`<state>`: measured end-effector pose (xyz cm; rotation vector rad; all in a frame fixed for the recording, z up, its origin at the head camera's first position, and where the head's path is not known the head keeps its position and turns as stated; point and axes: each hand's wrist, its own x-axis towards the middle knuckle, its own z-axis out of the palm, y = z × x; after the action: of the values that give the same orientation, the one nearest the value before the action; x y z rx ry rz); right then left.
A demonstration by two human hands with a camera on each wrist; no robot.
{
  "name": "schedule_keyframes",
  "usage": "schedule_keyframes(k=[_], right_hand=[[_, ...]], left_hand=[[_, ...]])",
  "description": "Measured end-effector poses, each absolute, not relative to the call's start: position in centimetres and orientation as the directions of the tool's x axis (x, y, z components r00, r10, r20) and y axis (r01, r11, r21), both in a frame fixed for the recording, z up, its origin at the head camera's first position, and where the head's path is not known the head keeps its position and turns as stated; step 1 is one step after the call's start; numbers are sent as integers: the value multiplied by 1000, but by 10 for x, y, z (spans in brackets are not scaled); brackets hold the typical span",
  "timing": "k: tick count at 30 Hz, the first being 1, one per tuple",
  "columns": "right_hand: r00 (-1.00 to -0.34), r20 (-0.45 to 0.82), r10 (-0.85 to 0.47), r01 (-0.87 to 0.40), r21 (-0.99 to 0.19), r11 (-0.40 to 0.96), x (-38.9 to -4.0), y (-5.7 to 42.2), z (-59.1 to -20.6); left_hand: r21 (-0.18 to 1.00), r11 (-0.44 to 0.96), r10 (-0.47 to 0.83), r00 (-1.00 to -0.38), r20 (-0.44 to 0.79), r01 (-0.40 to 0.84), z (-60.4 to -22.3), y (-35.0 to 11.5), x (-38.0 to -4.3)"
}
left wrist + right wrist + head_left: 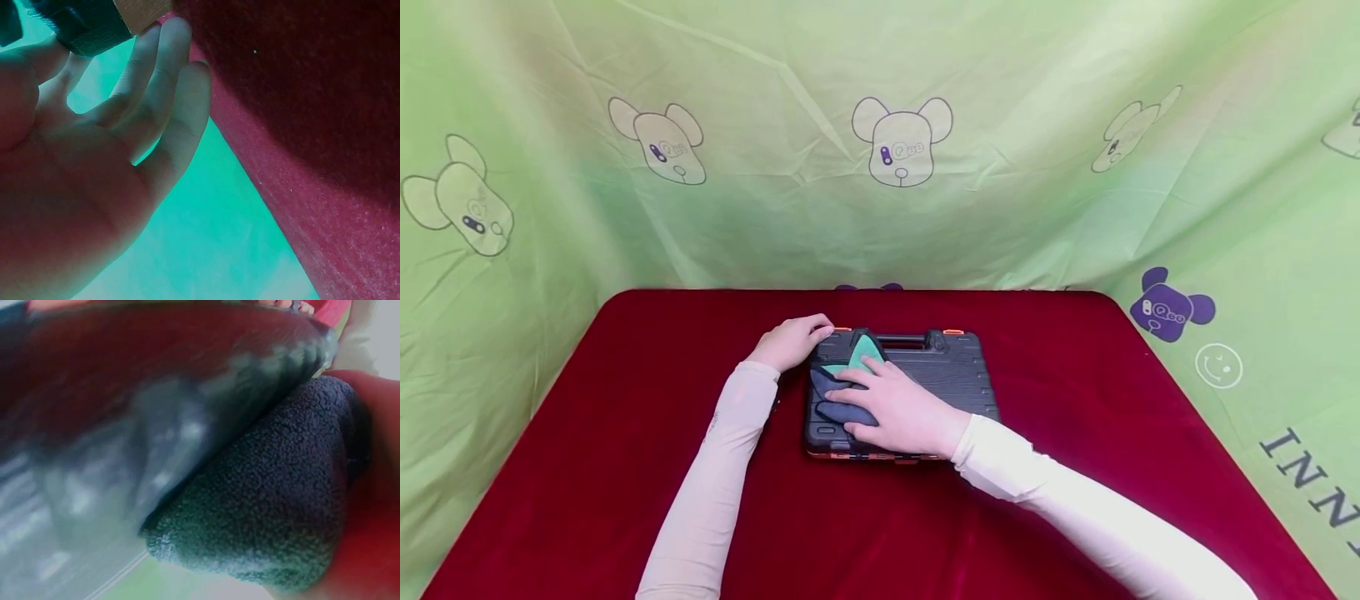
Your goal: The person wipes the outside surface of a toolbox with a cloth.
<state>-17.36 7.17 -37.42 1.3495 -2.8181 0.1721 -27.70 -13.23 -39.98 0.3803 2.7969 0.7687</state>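
A black plastic carrying case (958, 375) with orange latches lies flat on the red-covered table, its handle on the far side. My left hand (790, 343) holds the case's far left corner, thumb at the edge. The left wrist view shows the fingers reaching along the dark corner piece (94, 28). On the left part of the lid sits a grey and green cloth (865, 352), bunched up with a pointed green fold. My right hand (898, 408) presses on it with fingers spread. Close up, the fuzzy cloth (269, 481) lies between palm and case.
The table (647, 400) has a dark red velvety cover. A green curtain (760, 225) printed with bear heads hangs behind the table and along both sides.
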Motion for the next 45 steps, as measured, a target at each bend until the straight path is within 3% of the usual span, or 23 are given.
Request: schedule_keyframes(k=[15, 45], right_hand=[[-622, 66, -780, -781, -127, 611, -169, 79, -374], [-738, 41, -674, -664, -228, 712, -142, 146, -371]], left_hand=[[505, 841, 291, -950, -116, 196, -405, -131, -280], [509, 836, 298, -948, -110, 204, -400, -133, -277]])
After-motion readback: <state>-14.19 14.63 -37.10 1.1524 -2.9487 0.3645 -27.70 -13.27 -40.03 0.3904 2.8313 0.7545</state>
